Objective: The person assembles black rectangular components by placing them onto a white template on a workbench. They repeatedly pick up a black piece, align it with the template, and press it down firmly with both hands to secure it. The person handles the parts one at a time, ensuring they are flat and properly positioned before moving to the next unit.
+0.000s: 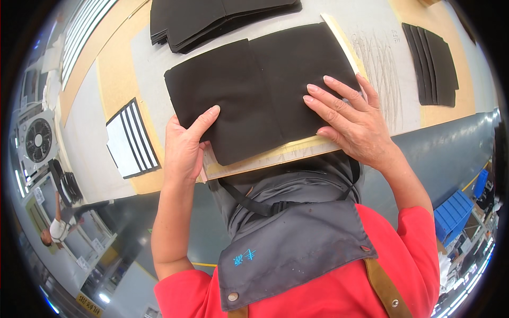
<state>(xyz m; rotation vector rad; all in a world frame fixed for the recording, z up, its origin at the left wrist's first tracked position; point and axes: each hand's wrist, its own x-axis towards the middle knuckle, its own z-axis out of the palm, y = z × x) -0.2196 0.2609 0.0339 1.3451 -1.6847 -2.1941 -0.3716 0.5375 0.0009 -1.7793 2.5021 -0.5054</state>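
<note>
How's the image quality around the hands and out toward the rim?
Head view: left hand, right hand and black panel look sharp, though the panel's dark surface shows little detail; head view: tabletop brightly lit, its edges bending toward the rim; head view: light streaks glare at lower right.

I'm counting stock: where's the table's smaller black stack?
The smaller black stack lies upper right in the head view, right of the scribbled patch and the right hand.

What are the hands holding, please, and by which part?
The left hand grips a black panel by its left edge, thumb on top; the right hand lies spread over its right side.
</note>
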